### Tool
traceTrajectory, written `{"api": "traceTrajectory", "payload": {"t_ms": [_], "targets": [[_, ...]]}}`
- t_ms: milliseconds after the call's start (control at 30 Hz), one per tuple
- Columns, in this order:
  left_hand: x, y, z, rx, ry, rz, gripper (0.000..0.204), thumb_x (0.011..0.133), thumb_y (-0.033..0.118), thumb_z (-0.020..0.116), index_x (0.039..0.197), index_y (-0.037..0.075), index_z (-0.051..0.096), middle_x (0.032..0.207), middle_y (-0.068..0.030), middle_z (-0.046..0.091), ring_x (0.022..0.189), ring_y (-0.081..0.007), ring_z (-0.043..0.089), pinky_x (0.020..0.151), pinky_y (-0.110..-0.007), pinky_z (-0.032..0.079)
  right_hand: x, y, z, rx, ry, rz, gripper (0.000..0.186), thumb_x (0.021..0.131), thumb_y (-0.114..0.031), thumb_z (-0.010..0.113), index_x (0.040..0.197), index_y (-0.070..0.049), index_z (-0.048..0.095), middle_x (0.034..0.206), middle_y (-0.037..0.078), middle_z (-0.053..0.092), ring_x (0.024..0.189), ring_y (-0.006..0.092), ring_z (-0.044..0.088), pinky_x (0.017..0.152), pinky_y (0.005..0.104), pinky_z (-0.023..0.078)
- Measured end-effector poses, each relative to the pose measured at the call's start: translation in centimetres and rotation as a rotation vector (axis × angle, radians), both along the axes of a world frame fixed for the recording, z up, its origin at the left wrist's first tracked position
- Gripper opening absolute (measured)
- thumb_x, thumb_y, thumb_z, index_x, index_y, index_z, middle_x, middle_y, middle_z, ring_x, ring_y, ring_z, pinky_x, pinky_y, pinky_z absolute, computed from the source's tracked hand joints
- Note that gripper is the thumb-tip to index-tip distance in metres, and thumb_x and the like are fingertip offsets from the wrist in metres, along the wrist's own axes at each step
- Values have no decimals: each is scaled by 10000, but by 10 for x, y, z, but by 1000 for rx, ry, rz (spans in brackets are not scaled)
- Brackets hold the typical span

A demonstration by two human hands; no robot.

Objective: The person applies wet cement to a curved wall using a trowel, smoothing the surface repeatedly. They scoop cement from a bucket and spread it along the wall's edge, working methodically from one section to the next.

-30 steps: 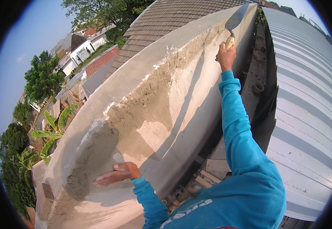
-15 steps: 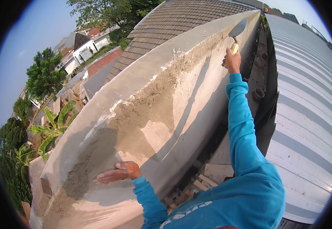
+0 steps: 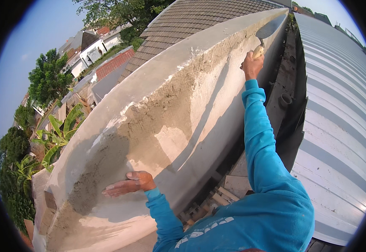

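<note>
A trowel point(image 3: 268, 29) with a rounded metal blade and a pale handle is gripped in my right hand point(image 3: 252, 65), out at the far end of my stretched arm. Its blade lies close to the upper side of a long concrete wall point(image 3: 141, 88); whether it touches, I cannot tell. Rough, damp-looking mortar point(image 3: 157, 109) runs along the wall's upper side, with paler smooth patches lower down. My left hand point(image 3: 128, 184) is held flat by the wall's near part, its fingers stretched out together and nothing in it. Contact with the wall is unclear.
Right of the wall runs a dark gutter point(image 3: 281, 84) with a round pipe opening point(image 3: 284, 100). Beyond it slopes a ribbed metal roof point(image 3: 338, 122). A tiled roof point(image 3: 191, 21) rises behind the wall. Wooden pieces point(image 3: 223, 195) lie below my arm. Left of the wall the ground drops away to banana plants point(image 3: 61, 134).
My right hand and the trowel have come slightly nearer and lower, the blade tilting more to the right. My left hand has barely moved.
</note>
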State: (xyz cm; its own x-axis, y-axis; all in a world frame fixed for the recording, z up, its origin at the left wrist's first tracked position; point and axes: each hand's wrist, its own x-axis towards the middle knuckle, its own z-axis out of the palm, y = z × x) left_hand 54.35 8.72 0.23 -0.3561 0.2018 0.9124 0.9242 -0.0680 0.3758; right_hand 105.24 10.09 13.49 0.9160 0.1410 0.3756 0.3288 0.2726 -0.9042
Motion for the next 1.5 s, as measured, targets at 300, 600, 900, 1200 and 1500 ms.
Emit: {"api": "traceTrajectory", "payload": {"t_ms": [300, 600, 900, 1200, 1500], "targets": [[3, 0, 1, -21, 4, 33, 737, 1065, 428, 216, 1566, -52, -33, 1632, -294, -38, 1507, -493, -19, 1170, -645, 29, 6, -1, 2, 93, 69, -66, 236, 899, -203, 609, 918, 12, 513, 677, 106, 590, 498, 205, 606, 412, 377, 528], [-1, -1, 6, -2, 30, 40, 741, 1068, 431, 211, 1560, -63, -38, 1636, -282, -33, 1507, -490, -21, 1173, -644, 41, 14, 5, 7, 269, 93, 10, 228, 932, -196, 606, 982, 1, 503, 635, 71, 534, 476, 172, 556, 414, 354, 516], [1, -2, 7, -25, -17, 23, 766, 1059, 457, 203, 1558, -65, -51, 1639, -277, -41, 1512, -475, -31, 1177, -636, 36, 30, 10, 14, 52, 80, 18, 288, 901, -192, 609, 1005, 62, 522, 750, 152, 642, 513, 214, 631, 454, 354, 562], [1, -3, 7, 27, 2, 13, 761, 1054, 430, 247, 1560, -70, -24, 1641, -275, -26, 1514, -468, -27, 1185, -620, 14, 35, 6, 5, 29, 83, 48, 226, 878, -166, 624, 916, 42, 544, 755, 150, 650, 572, 240, 673, 474, 384, 572], [-1, 1, 7, 63, 9, -12, 764, 1047, 417, 278, 1564, -63, -15, 1642, -273, -30, 1517, -459, -26, 1184, -619, 0, 34, 21, -17, -68, 112, 90, 311, 864, -192, 623, 1013, 69, 545, 736, 156, 654, 555, 242, 679, 462, 388, 582]]}}
